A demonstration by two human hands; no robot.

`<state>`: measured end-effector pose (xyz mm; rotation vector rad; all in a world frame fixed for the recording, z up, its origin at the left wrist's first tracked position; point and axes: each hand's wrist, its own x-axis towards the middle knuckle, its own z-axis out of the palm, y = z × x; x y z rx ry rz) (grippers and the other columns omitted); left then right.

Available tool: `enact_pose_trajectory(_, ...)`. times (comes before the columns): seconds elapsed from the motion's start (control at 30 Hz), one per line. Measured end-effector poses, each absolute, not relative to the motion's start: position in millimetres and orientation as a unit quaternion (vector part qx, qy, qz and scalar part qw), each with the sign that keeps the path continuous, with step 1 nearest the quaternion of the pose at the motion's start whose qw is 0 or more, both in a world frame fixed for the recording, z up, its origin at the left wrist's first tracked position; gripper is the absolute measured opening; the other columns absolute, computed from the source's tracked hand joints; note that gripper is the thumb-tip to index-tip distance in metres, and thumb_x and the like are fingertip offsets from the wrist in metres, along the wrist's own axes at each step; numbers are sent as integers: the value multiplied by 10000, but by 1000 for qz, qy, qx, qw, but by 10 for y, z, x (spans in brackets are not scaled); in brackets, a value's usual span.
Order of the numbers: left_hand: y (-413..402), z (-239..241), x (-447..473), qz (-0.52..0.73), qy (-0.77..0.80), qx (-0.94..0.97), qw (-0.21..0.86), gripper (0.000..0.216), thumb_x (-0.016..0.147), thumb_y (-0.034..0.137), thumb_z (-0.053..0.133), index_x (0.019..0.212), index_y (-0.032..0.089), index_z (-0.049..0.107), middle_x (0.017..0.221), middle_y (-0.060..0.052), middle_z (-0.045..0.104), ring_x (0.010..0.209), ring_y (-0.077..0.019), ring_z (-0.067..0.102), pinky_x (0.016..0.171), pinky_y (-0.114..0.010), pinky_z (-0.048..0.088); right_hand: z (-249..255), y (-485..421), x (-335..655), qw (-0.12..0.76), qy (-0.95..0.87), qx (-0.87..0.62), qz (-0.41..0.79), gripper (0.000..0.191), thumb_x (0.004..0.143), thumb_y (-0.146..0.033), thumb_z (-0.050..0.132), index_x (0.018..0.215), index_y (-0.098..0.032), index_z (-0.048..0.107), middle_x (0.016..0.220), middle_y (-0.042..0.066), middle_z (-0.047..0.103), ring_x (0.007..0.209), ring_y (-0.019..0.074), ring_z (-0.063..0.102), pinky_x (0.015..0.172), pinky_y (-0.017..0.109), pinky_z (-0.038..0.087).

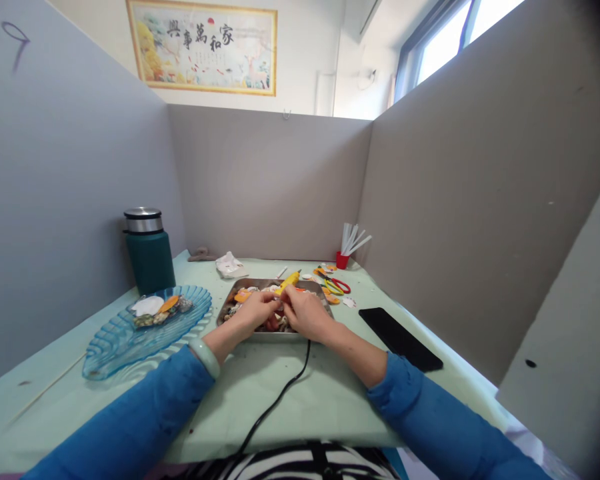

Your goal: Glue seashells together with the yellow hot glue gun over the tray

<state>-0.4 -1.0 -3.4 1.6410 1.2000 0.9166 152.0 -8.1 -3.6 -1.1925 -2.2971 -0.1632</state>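
Note:
My left hand (257,310) and my right hand (305,312) meet over a metal tray (260,337), fingertips pinched close together. Something small seems to sit between them, but it is too small to name. Shells and other small pieces (245,295) fill the tray, some of them orange and white. A yellow glue gun (289,281) lies across the tray's far part, just beyond my fingers. Its black cord (285,388) runs from the tray toward the table's front edge.
Left stands a blue shell-shaped plate (115,357) with shell pieces, beside a teal bottle (150,260). Scissors (336,285), a red cup of white sticks (343,260) and a black phone-like slab (400,338) are right. Grey partitions (270,180) enclose the table.

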Motion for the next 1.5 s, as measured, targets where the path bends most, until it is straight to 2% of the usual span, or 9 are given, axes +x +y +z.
enact_pose_trajectory(0.5, -9, -34, -8, 376, 480, 657, 444, 143, 746, 280, 525, 775, 142, 552, 424, 31, 530, 384, -110, 517, 441, -212, 418, -33, -91, 1506, 285, -842, -453, -68, 172, 886, -217, 411, 1028, -178, 499, 882, 47, 657, 763, 163, 605, 617, 238, 326)
enact_pose_trajectory(0.8, -32, -10, 4, 376, 479, 655, 446, 151, 746, 235, 520, 842, 134, 578, 423, 35, 533, 393, -110, 522, 453, -207, 416, 0, -119, 1497, 265, -837, -472, -80, 169, 903, -240, 390, 991, -178, 520, 895, 50, 661, 784, 167, 610, 614, 239, 326)
enact_pose_trajectory(1.5, -17, -34, -10, 378, 466, 663, 449, 205, 740, 355, 548, 761, 151, 540, 428, 30, 535, 389, -109, 519, 437, -203, 398, -36, -93, 1510, 288, -832, -468, -79, 126, 878, -234, 433, 937, -182, 532, 834, 31, 652, 729, 148, 591, 599, 233, 302)
